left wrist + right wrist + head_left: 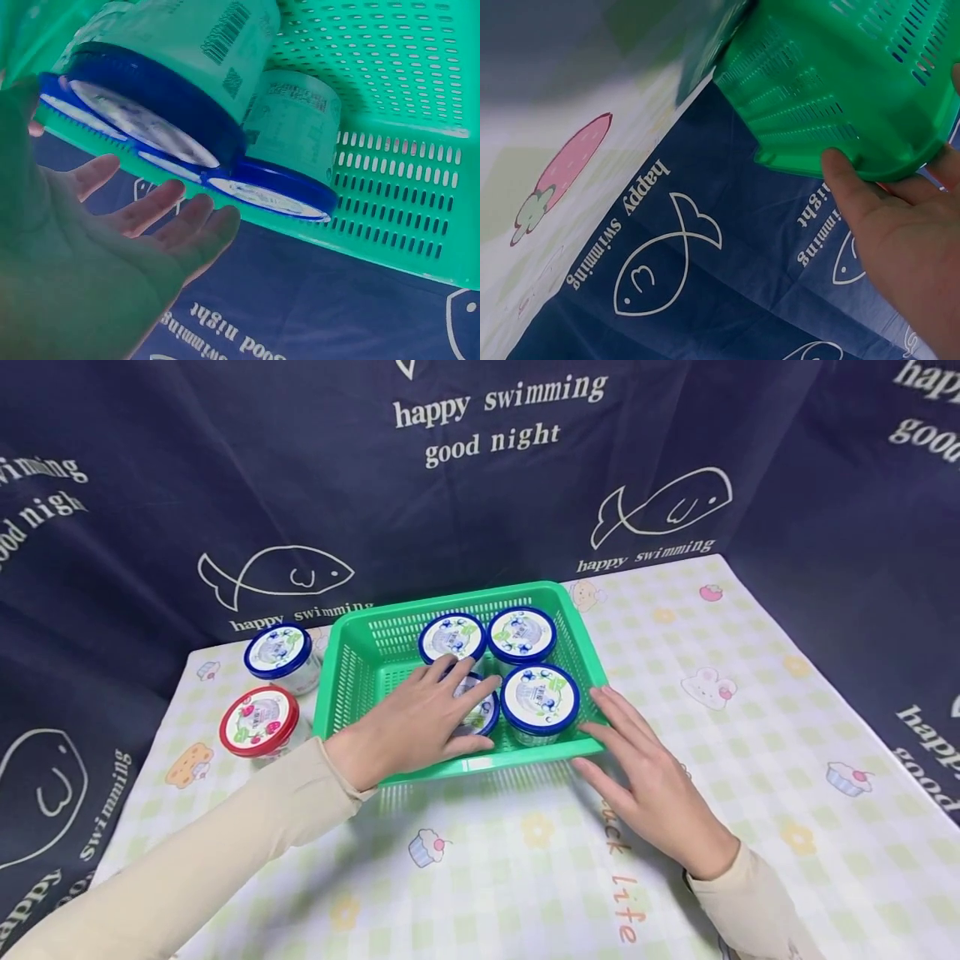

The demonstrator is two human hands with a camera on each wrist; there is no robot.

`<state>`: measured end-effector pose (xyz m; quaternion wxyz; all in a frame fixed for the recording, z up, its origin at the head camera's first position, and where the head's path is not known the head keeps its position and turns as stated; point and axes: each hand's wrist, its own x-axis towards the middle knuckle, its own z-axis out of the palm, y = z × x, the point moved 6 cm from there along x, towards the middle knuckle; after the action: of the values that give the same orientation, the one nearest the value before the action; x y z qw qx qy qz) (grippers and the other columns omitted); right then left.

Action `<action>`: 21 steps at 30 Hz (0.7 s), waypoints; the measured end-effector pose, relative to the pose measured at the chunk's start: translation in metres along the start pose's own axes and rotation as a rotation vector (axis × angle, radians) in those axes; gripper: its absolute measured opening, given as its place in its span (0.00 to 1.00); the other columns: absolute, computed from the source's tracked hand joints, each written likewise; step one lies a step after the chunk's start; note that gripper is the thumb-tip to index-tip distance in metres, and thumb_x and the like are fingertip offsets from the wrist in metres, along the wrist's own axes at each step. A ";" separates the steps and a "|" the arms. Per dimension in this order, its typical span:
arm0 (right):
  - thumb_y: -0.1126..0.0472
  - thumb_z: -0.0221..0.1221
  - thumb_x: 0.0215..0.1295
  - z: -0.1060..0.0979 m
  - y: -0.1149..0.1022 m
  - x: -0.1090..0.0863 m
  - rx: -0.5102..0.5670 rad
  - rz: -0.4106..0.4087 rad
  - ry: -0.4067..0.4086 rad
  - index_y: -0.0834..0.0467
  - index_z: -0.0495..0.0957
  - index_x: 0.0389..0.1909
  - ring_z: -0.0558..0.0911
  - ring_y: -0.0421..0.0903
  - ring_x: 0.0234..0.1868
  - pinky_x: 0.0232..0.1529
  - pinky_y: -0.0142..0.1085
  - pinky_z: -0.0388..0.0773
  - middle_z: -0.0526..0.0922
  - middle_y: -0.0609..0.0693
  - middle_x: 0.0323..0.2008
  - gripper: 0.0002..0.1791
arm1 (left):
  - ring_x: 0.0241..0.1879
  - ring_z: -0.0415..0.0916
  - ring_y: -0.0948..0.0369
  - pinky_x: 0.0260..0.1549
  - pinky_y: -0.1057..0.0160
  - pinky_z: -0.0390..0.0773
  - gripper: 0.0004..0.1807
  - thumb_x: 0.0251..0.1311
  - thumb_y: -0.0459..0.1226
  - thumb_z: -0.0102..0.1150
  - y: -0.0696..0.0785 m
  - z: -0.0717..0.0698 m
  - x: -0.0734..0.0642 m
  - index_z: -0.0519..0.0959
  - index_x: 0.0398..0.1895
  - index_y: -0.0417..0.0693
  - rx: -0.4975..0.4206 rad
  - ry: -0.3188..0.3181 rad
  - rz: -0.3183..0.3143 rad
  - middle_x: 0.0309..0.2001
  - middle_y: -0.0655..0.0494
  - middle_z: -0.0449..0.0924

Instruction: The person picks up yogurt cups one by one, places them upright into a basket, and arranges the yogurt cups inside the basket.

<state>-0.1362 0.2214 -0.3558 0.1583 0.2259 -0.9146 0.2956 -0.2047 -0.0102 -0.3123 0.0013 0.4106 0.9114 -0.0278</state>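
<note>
A green plastic basket (450,601) holds several tubs with blue lids, grouped on its right side. My left hand (420,714) reaches over the front rim, fingers spread over one blue-lidded tub (483,714) and partly hiding it. In the left wrist view, the left hand (112,240) has its fingers extended near the lids, gripping nothing. Beside it in the basket sits the front right tub (540,697); behind are two more, the back left tub (452,635) and back right tub (522,633). My right hand (645,781) touches the basket's front right corner with extended fingers.
Left of the basket, a blue-lidded tub (278,652) and a red-lidded tub (259,720) stand on the table. A checked tablecloth (495,877) with printed cartoons covers it. Dark blue printed fabric (480,518) hangs behind and at the sides.
</note>
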 end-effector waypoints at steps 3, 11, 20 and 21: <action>0.53 0.69 0.61 0.002 -0.001 0.000 -0.001 0.004 0.003 0.58 0.79 0.59 0.56 0.51 0.77 0.76 0.33 0.50 0.60 0.51 0.76 0.26 | 0.70 0.58 0.41 0.65 0.39 0.67 0.41 0.69 0.66 0.39 -0.003 -0.004 -0.008 0.58 0.77 0.54 -0.004 0.028 -0.003 0.73 0.39 0.59; 0.53 0.67 0.64 0.009 -0.004 -0.003 0.018 0.020 -0.007 0.58 0.79 0.59 0.55 0.50 0.77 0.75 0.29 0.48 0.59 0.50 0.76 0.25 | 0.72 0.55 0.38 0.69 0.38 0.60 0.42 0.69 0.66 0.42 -0.008 -0.010 -0.034 0.54 0.79 0.56 -0.070 0.042 -0.082 0.74 0.39 0.56; 0.58 0.66 0.64 0.003 -0.009 0.001 0.035 -0.013 0.039 0.59 0.79 0.56 0.57 0.52 0.76 0.76 0.31 0.48 0.62 0.53 0.74 0.20 | 0.69 0.59 0.42 0.68 0.41 0.62 0.41 0.69 0.65 0.44 -0.007 -0.019 -0.055 0.56 0.78 0.57 -0.062 0.143 -0.106 0.71 0.41 0.61; 0.58 0.66 0.64 0.002 -0.009 0.001 0.033 -0.011 0.042 0.59 0.79 0.56 0.56 0.52 0.77 0.76 0.31 0.48 0.62 0.53 0.75 0.20 | 0.69 0.59 0.42 0.69 0.42 0.61 0.40 0.69 0.64 0.44 -0.007 -0.020 -0.057 0.56 0.78 0.56 -0.054 0.155 -0.104 0.71 0.41 0.61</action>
<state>-0.1333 0.2133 -0.3525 0.1754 0.2273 -0.9049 0.3143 -0.1718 -0.0569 -0.2904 -0.0596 0.3637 0.9292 0.0287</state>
